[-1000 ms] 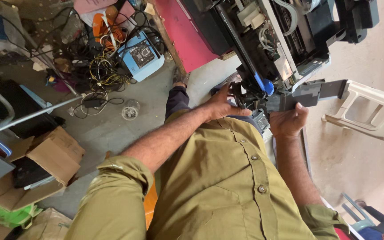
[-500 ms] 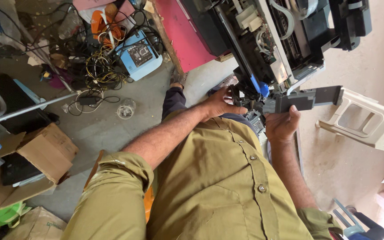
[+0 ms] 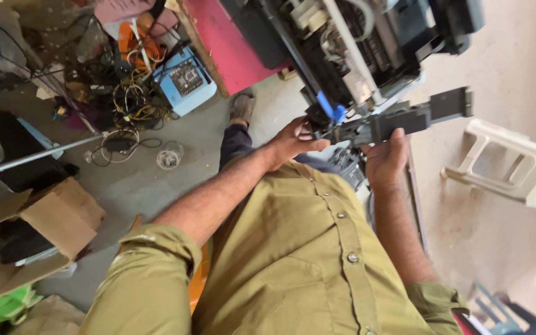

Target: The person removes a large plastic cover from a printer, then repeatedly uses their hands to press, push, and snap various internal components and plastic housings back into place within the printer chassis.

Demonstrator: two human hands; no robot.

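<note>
An opened printer (image 3: 367, 43) with bare inner parts lies on a red table (image 3: 231, 49) in front of me. My left hand (image 3: 293, 141) grips the near end of a long dark plastic part (image 3: 398, 118) that sticks out from the printer's edge, close to a small blue piece (image 3: 330, 107). My right hand (image 3: 387, 158) holds the same dark part from below, further along it. Both forearms reach up from my olive shirt.
On the grey floor to the left lie tangled cables (image 3: 128, 102), a blue electronic box (image 3: 184, 80) and a round clear lid (image 3: 170, 156). An open cardboard box (image 3: 44, 229) sits at lower left. A white plastic stool (image 3: 510, 167) lies on its side at right.
My view has drifted slightly, so the printer and hands sit a little higher in the picture. Both hands keep their hold on the dark part.
</note>
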